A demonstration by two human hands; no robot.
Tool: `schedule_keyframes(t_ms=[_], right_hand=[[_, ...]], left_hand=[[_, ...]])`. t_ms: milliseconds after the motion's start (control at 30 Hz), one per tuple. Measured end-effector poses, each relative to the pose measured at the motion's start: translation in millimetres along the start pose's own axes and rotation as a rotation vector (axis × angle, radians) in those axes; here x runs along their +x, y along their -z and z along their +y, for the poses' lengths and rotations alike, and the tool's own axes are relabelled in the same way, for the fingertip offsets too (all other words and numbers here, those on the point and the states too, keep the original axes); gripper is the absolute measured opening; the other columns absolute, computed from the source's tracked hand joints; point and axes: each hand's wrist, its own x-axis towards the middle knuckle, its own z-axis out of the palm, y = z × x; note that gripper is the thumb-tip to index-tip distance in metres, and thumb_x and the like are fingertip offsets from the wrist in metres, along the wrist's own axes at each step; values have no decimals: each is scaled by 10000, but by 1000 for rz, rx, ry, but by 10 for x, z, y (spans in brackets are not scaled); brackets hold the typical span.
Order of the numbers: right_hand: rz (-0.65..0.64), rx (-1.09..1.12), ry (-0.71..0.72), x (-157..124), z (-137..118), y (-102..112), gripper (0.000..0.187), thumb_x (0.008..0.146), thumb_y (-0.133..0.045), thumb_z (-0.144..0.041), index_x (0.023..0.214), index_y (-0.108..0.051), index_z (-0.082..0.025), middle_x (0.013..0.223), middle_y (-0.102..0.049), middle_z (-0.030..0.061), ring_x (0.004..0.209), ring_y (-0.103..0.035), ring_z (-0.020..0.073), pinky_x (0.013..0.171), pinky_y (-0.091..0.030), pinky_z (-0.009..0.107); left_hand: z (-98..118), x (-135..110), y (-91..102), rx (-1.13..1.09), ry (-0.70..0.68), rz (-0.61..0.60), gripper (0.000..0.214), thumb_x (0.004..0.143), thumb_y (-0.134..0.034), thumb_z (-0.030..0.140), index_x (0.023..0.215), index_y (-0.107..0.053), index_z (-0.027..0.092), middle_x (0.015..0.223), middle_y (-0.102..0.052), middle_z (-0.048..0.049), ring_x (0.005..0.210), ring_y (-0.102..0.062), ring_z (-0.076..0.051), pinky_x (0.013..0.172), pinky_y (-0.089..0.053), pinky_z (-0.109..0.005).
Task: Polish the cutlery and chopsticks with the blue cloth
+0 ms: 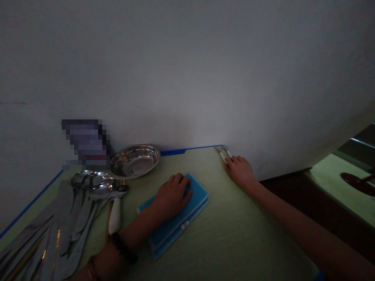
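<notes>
My left hand point(172, 195) lies palm down on a blue folded cloth or pad point(175, 218) in the middle of the pale green table point(234, 234), fingers together and slightly curled over its far edge. My right hand point(240, 171) reaches to the table's far right corner, where its fingers rest on two utensils with white handles point(225, 154). Whether the fingers grip them or only touch them is unclear.
A shiny metal bowl point(135, 160) sits at the back by the wall. Several metal spoons and ladles point(88, 195) lie fanned out on the left. A blurred-out object point(86, 142) stands behind them. A second table point(336, 183) with a dark dish point(357, 183) is at right.
</notes>
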Motion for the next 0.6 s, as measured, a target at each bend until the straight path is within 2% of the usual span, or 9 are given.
schedule_keyframes(t_ms=[333, 600], right_hand=[[-16, -26, 1, 22, 26, -34, 267, 862, -355, -219, 964, -582, -122, 943, -613, 128, 895, -504, 236, 753, -344, 330], [-24, -27, -14, 28, 48, -24, 283, 866, -347, -243, 1003, -569, -135, 947, -609, 115, 882, -513, 233, 742, -348, 327]], left_hand=[[-6, -1, -2, 5, 4, 0, 228, 858, -381, 340, 996, -500, 201, 996, -498, -75, 910, -488, -229, 770, -439, -377], [8, 7, 7, 3, 13, -9, 237, 853, -387, 339, 999, -506, 195, 998, -499, -79, 919, -484, -227, 780, -439, -371]])
